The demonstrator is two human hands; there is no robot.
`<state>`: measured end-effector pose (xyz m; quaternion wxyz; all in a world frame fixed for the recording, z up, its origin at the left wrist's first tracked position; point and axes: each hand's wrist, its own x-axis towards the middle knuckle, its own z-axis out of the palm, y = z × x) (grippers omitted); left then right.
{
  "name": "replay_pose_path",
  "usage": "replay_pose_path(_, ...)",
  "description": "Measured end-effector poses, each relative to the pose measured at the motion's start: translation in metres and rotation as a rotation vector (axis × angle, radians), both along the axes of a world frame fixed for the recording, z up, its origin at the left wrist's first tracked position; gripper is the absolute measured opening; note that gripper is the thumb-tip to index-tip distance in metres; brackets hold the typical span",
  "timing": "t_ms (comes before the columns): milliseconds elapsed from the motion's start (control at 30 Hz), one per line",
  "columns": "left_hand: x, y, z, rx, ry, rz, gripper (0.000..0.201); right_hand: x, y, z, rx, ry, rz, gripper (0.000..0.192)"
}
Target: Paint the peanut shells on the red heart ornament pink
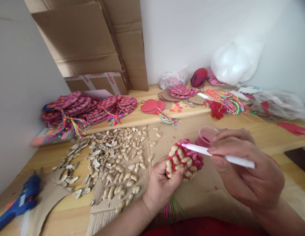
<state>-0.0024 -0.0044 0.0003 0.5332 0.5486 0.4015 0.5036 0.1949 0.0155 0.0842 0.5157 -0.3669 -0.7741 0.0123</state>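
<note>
My left hand [161, 183] grips a round red disc covered with peanut shells [184, 159], held tilted above the cardboard mat. My right hand [243, 167] holds a white brush [217, 154] whose pink tip touches the disc's upper edge. Just behind the disc stands a small cup of pink paint [206, 136]. Coloured tassel threads [170, 209] hang below my left hand.
Loose peanut shells [113, 160] lie spread on the wooden table at left. A blue glue gun [21, 201] rests at the near left edge. Stacks of finished pink discs with tassels [88, 108], red paper circles [152, 106], coloured cords [226, 103], plastic bags and cardboard boxes line the back.
</note>
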Motion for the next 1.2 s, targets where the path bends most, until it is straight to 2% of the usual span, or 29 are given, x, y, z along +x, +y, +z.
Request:
replay_pose_path(167,-0.0008,-0.0006,-0.0018,0.021,0.029,0.026,0.02,-0.0013,-0.0012,0.0015,0.033,0.037,-0.095,0.024)
replay_pose_path(367,-0.0007,-0.0005,0.0015,0.072,0.071,0.029,0.018,-0.002,-0.0033,0.0032,0.013,0.007,-0.021,0.023)
replay_pose_path(533,0.0004,-0.0002,0.0041,0.01,0.007,0.023,0.018,-0.0013,-0.0027,0.0014,0.024,0.024,-0.116,0.022)
replay_pose_path(733,0.0007,-0.0014,0.0027,-0.003,-0.037,0.025,0.015,-0.0002,-0.0018,-0.0004,-0.044,0.101,-0.113,0.024)
replay_pose_path(833,0.0004,-0.0019,0.0005,-0.035,-0.079,0.004,0.016,-0.0002,0.0,0.0011,-0.026,0.131,-0.148,0.025)
replay_pose_path(1033,-0.0015,-0.0019,-0.0004,-0.07,-0.072,-0.004,0.019,-0.0045,0.0015,0.0042,-0.049,0.24,-0.07,0.023)
replay_pose_path(1200,-0.0016,-0.0014,0.0036,-0.043,-0.042,0.01,0.022,-0.004,0.0023,0.0017,-0.096,0.263,-0.069,0.02)
